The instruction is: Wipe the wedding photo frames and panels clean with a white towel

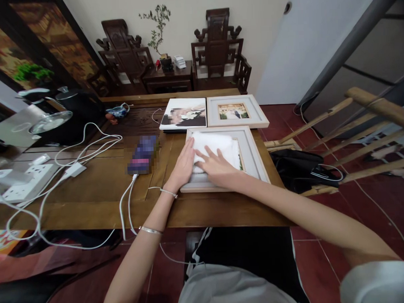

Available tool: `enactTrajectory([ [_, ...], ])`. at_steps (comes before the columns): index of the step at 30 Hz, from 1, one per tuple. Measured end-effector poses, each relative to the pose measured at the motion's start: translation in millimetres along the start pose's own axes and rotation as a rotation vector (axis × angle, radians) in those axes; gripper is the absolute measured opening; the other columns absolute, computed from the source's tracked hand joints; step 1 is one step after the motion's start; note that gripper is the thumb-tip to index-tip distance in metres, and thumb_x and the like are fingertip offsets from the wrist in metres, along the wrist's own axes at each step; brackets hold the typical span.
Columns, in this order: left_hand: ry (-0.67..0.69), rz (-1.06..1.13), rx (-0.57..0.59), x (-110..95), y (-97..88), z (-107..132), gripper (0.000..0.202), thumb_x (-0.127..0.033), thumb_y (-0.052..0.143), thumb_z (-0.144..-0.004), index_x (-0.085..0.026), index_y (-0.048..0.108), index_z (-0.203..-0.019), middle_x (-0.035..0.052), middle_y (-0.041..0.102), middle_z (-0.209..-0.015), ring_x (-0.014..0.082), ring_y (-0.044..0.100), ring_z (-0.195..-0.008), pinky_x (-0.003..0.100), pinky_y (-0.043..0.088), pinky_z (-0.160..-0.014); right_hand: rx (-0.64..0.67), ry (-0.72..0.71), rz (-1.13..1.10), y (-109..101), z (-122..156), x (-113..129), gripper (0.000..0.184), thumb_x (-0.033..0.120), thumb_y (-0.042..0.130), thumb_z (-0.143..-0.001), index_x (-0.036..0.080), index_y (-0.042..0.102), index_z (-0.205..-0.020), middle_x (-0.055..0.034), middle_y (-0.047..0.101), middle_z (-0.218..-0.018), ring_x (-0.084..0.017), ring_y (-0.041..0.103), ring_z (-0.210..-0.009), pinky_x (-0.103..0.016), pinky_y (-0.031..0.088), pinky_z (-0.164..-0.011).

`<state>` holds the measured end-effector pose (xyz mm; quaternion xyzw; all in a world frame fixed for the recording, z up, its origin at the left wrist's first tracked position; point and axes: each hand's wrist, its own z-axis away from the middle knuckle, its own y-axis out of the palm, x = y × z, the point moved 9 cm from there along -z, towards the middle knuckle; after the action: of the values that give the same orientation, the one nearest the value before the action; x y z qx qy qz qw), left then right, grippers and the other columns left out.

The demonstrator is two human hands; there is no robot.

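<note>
Beneath the spread right hand, a white cloth is held against a pale rectangular wooden frame, whose left edge is partly covered by the left hand.

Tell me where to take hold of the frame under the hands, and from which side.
Best, I'd judge, mid-way along the frame's right rail, coming from the right: the frame lies flat, and that straight, narrow rim is uncovered. The left hand and right hand lie further left, and the right forearm crosses the near rail.

Pale grey top, silver bangle, thin bracelet
</note>
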<state>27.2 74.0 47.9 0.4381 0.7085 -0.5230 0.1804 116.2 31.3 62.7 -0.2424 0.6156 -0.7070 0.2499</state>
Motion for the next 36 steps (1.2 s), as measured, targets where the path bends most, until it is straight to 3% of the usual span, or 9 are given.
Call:
enactTrajectory([
  [5, 0.054, -0.056, -0.006, -7, -2.8, 3, 0.067, -0.061, 0.018, -0.101, -0.025, 0.021, -0.157, 0.0066, 0.014, -0.167, 0.0241, 0.012, -0.154, 0.046, 0.017, -0.126, -0.153, 0.110, -0.022, -17, -47, -24, 0.061, 0.003, 0.036, -0.090, 0.013, 0.042, -0.149, -0.0157, 0.025, -0.163, -0.044, 0.017, -0.147, -0.072, 0.025, -0.110],
  [10, 0.073, -0.077, -0.024, -5, -5.2, 3, 0.068, -0.062, 0.016, -0.100, -0.028, 0.016, -0.158, 0.0062, 0.015, -0.167, 0.0249, 0.014, -0.154, 0.046, 0.017, -0.126, -0.185, 0.166, -0.001, -21, -56, -20, 0.051, 0.011, 0.034, -0.097, 0.010, 0.049, -0.145, -0.0196, 0.030, -0.160, -0.045, 0.018, -0.147, -0.069, 0.021, -0.112],
  [15, 0.106, -0.030, 0.006, -11, -6.4, 5, 0.070, -0.065, 0.010, -0.098, -0.029, 0.018, -0.158, 0.0049, 0.023, -0.165, 0.0246, 0.021, -0.152, 0.045, 0.020, -0.125, -0.102, 0.057, 0.085, -12, -26, 9, 0.044, 0.009, 0.041, -0.094, 0.012, 0.062, -0.132, -0.0204, 0.039, -0.155, -0.042, 0.028, -0.144, -0.065, 0.028, -0.111],
  [18, 0.112, -0.015, 0.024, -14, -6.2, 5, 0.073, -0.064, 0.005, -0.098, -0.025, 0.028, -0.156, 0.0076, 0.032, -0.162, 0.0246, 0.028, -0.150, 0.045, 0.023, -0.124, -0.048, -0.091, 0.129, -9, 7, 28, 0.040, 0.008, 0.052, -0.087, 0.010, 0.066, -0.125, -0.0223, 0.042, -0.152, -0.043, 0.032, -0.143, -0.062, 0.031, -0.110],
  [22, 0.056, -0.066, 0.038, -7, -1.3, 3, 0.068, -0.058, 0.011, -0.102, -0.019, 0.046, -0.146, 0.0103, 0.043, -0.155, 0.0253, 0.031, -0.149, 0.048, 0.024, -0.124, -0.022, -0.228, 0.120, -11, 54, 39, 0.040, 0.005, 0.047, -0.088, 0.013, 0.069, -0.120, -0.0188, 0.047, -0.150, -0.038, 0.037, -0.141, -0.057, 0.036, -0.109],
  [28, 0.101, -0.199, 0.085, -2, 9.2, 2, 0.052, -0.046, 0.032, -0.102, -0.013, 0.055, -0.136, 0.0145, 0.052, -0.148, 0.0259, 0.033, -0.148, 0.049, 0.027, -0.123, 0.084, 0.006, 0.176, -6, 108, -2, 0.045, 0.000, 0.047, -0.082, 0.016, 0.071, -0.116, -0.0177, 0.049, -0.148, -0.040, 0.042, -0.137, -0.059, 0.045, -0.099],
  [31, 0.136, -0.232, 0.097, 2, 11.5, 1, 0.046, -0.037, 0.036, -0.101, -0.010, 0.058, -0.132, 0.0169, 0.053, -0.146, 0.0273, 0.033, -0.148, 0.050, 0.029, -0.122, 0.059, 0.121, 0.234, -6, 127, -32, 0.045, -0.001, 0.047, -0.078, 0.017, 0.074, -0.110, -0.0180, 0.055, -0.142, -0.038, 0.048, -0.133, -0.056, 0.048, -0.095],
  [36, 0.154, -0.239, 0.110, 7, 13.9, 0, 0.041, -0.024, 0.035, -0.100, -0.010, 0.058, -0.130, 0.0169, 0.054, -0.145, 0.0267, 0.035, -0.147, 0.051, 0.030, -0.121, -0.065, 0.158, 0.268, -3, 120, -77, 0.051, -0.004, 0.044, -0.073, 0.016, 0.072, -0.112, -0.0137, 0.050, -0.148, -0.034, 0.040, -0.140, -0.054, 0.042, -0.103],
])
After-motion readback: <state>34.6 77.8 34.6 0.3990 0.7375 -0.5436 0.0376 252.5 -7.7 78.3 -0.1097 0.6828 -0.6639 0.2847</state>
